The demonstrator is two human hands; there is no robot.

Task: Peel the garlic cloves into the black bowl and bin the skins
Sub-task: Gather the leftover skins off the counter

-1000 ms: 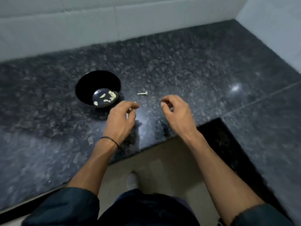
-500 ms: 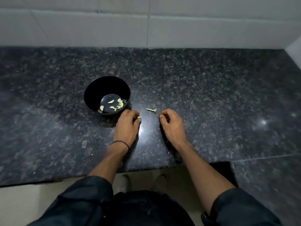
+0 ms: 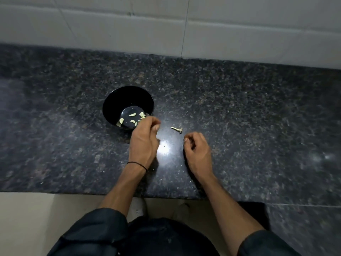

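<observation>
1. Several peeled cloves (image 3: 132, 114) logged in black bowl (image 3: 118, 98) on counter (image 3: 239, 117).
2. Left hand (image 3: 144, 139) at near rim, fingers curled; cannot tell what held. Probably dropping a clove.
3. Right hand (image 3: 198, 148) near bare stem (image 3: 177, 129), fingers curled inward; cannot tell if pinching skin.
4. Next: gather skins, find bin.

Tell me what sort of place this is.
Most likely a home kitchen: a dark speckled stone counter runs along a pale tiled wall, and a black bowl on it holds peeled garlic cloves.
</observation>
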